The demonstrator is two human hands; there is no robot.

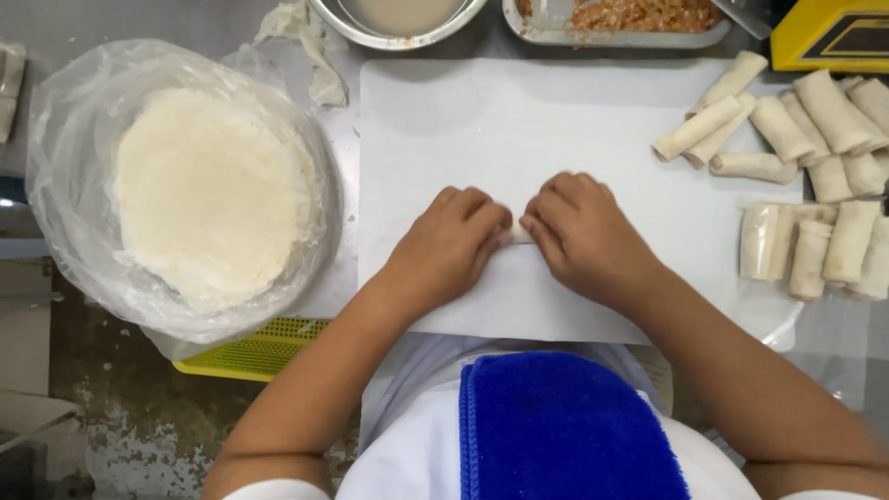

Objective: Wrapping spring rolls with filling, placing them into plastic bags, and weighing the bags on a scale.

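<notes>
My left hand (451, 243) and my right hand (579, 236) rest side by side on the white cutting board (519, 120), fingers curled over a pale wrapper roll (517, 237) that shows only as a sliver between them. Both hands press on it; most of the roll is hidden under the fingers. A stack of round white wrappers (208, 190) lies in a clear plastic bag to the left of the board.
Several finished rolls (796, 130) are piled at the right of the board. A metal bowl (398, 23) and a tray of minced filling (639, 18) stand at the far edge, a yellow object (829, 37) at top right. A blue cloth (565, 426) lies on my lap.
</notes>
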